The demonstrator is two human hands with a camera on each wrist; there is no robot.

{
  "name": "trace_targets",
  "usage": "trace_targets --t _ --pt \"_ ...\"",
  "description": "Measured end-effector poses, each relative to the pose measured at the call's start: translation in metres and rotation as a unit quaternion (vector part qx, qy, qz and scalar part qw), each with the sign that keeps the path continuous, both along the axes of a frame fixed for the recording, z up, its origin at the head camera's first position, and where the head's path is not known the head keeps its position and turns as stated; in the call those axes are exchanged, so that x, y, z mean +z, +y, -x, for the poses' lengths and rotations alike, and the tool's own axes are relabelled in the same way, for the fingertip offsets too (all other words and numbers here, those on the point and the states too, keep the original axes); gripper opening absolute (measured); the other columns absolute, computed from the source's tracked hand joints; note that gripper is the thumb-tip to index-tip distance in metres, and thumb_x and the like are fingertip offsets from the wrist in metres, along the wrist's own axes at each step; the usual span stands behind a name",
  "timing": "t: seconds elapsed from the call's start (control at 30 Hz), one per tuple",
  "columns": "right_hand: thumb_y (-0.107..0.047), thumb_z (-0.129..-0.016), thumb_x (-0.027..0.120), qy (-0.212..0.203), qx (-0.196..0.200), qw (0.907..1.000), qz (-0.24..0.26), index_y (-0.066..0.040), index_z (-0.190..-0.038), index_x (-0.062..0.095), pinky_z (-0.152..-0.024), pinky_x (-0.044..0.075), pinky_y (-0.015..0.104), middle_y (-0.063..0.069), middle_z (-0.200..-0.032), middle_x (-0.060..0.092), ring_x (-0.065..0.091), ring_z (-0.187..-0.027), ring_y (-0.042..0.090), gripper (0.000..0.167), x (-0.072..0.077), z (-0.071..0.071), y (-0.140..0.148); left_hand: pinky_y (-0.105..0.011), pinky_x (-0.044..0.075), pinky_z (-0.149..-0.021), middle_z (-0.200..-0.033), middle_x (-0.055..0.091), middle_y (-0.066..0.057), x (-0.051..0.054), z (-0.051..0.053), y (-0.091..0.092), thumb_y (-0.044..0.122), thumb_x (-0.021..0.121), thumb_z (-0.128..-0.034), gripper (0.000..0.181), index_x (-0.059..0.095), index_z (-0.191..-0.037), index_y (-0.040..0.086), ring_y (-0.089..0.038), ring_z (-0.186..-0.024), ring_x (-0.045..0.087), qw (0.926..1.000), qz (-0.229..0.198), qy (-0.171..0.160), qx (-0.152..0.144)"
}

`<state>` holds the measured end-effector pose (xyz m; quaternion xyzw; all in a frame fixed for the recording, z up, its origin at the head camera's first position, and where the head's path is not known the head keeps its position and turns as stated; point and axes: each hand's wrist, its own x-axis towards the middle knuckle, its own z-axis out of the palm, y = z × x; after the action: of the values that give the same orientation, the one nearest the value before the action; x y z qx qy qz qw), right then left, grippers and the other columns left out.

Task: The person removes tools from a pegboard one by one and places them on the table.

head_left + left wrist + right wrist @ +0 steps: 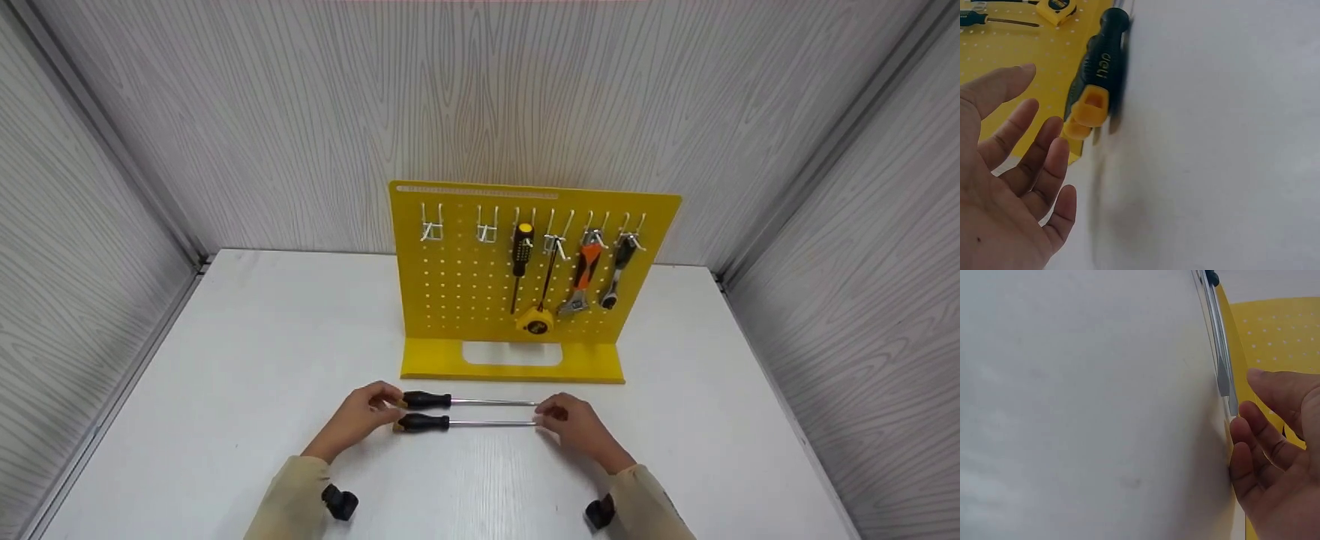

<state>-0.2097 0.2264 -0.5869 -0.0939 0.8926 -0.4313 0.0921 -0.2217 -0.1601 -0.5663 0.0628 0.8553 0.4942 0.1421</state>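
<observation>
Two screwdrivers with black handles and yellow ends lie side by side on the white table: the far screwdriver [427, 400] and the near screwdriver [424, 423]. Their handles point left and their metal shafts right. My left hand [364, 411] is at the handle ends. In the left wrist view, the left hand [1022, 169] has loosely bent fingers and grips nothing; a handle [1105, 59] shows beside it. My right hand [574, 426] is by the tips. In the right wrist view, its thumb and fingers stand apart next to the flat blade tips [1233, 402]; contact is unclear.
Behind the screwdrivers stands a yellow pegboard [465, 300] with metal hooks. On it hang a screwdriver [522, 251], a tape measure [535, 322], an adjustable wrench [586, 266] and a ratchet wrench [621, 262]. Two left hooks [432, 229] hold nothing. Pale wood-grain panels enclose the table.
</observation>
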Motion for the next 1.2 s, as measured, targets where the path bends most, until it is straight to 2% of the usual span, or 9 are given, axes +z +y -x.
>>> trace_targets --t 0.13,0.27,0.5,0.63,0.67,0.87,0.97,1.1,1.2 --pt "-0.023 -0.091 0.066 0.004 -0.020 0.9997 0.014 -0.015 -0.105 0.068 -0.073 0.047 0.024 0.001 -0.096 0.064 0.055 -0.083 0.014 0.016 0.002 0.001 0.001 -0.030 0.047 -0.080 -0.107 0.064 -0.007 0.013 0.005 0.007 0.020 0.070 -0.0873 0.032 0.061 -0.114 0.006 -0.017 -0.093 0.056 0.9995 -0.025 0.001 0.020" --pt "-0.021 -0.092 0.066 0.001 -0.049 0.9979 0.042 -0.010 -0.113 0.066 -0.076 0.050 0.026 0.005 -0.102 0.065 0.059 -0.090 0.016 0.024 0.008 0.002 0.000 -0.031 0.045 -0.088 -0.113 0.063 -0.009 0.024 0.013 0.017 0.019 0.070 -0.0876 0.034 0.060 -0.118 0.007 -0.017 -0.096 0.057 0.9980 -0.046 0.010 0.042" --pt "-0.022 -0.093 0.064 -0.006 -0.114 0.9866 0.116 -0.008 -0.127 0.059 -0.090 0.049 0.031 0.004 -0.112 0.066 0.061 -0.101 0.018 0.037 0.023 0.015 -0.007 -0.030 0.043 -0.090 -0.116 0.062 -0.010 0.048 0.028 0.036 0.021 0.071 -0.0871 0.037 0.059 -0.121 0.011 -0.019 -0.102 0.055 0.9938 -0.081 0.045 0.062" --pt "-0.025 -0.093 0.063 0.004 -0.112 0.9806 0.160 -0.008 -0.131 0.056 -0.091 0.051 0.032 0.010 -0.119 0.065 0.061 -0.106 0.020 0.042 0.031 0.025 -0.013 -0.030 0.043 -0.089 -0.116 0.062 -0.007 0.062 0.037 0.047 0.024 0.071 -0.0876 0.039 0.058 -0.122 0.011 -0.019 -0.103 0.055 0.9910 -0.101 0.065 0.060" --pt "-0.025 -0.094 0.062 0.008 -0.110 0.9795 0.169 -0.007 -0.131 0.056 -0.092 0.051 0.034 0.013 -0.121 0.064 0.062 -0.108 0.022 0.042 0.033 0.028 -0.015 -0.029 0.042 -0.089 -0.116 0.061 -0.007 0.070 0.037 0.051 0.023 0.070 -0.0882 0.038 0.058 -0.122 0.010 -0.019 -0.104 0.055 0.9906 -0.103 0.068 0.060" --pt "-0.028 -0.095 0.061 0.016 -0.121 0.9755 0.183 -0.006 -0.132 0.054 -0.101 0.046 0.043 0.015 -0.128 0.061 0.058 -0.114 0.024 0.044 0.049 0.040 -0.027 -0.033 0.041 -0.094 -0.125 0.057 -0.014 0.096 0.053 0.072 0.017 0.069 -0.0889 0.047 0.052 -0.131 0.004 -0.024 -0.110 0.052 0.9884 -0.123 0.067 0.059" --pt "-0.025 -0.096 0.060 0.012 -0.125 0.9726 0.195 -0.005 -0.134 0.052 -0.098 0.048 0.038 0.018 -0.128 0.059 0.058 -0.112 0.023 0.043 0.056 0.044 -0.032 -0.037 0.041 -0.097 -0.126 0.055 -0.014 0.099 0.064 0.080 0.019 0.071 -0.0874 0.053 0.050 -0.134 0.006 -0.024 -0.111 0.053 0.9872 -0.134 0.069 0.052" --pt "-0.021 -0.097 0.057 0.027 -0.123 0.9706 0.205 -0.002 -0.134 0.051 -0.090 0.051 0.031 0.018 -0.126 0.060 0.059 -0.108 0.023 0.042 0.062 0.051 -0.038 -0.039 0.042 -0.099 -0.129 0.054 -0.017 0.108 0.071 0.091 0.019 0.072 -0.0869 0.055 0.049 -0.135 0.005 -0.025 -0.111 0.053 0.9858 -0.145 0.074 0.039" --pt "-0.022 -0.098 0.056 0.036 -0.116 0.9702 0.210 -0.001 -0.135 0.051 -0.088 0.052 0.031 0.019 -0.127 0.060 0.060 -0.110 0.025 0.043 0.066 0.056 -0.042 -0.040 0.045 -0.098 -0.131 0.053 -0.018 0.115 0.075 0.099 0.019 0.071 -0.0873 0.054 0.049 -0.135 0.005 -0.026 -0.112 0.052 0.9837 -0.157 0.081 0.035"
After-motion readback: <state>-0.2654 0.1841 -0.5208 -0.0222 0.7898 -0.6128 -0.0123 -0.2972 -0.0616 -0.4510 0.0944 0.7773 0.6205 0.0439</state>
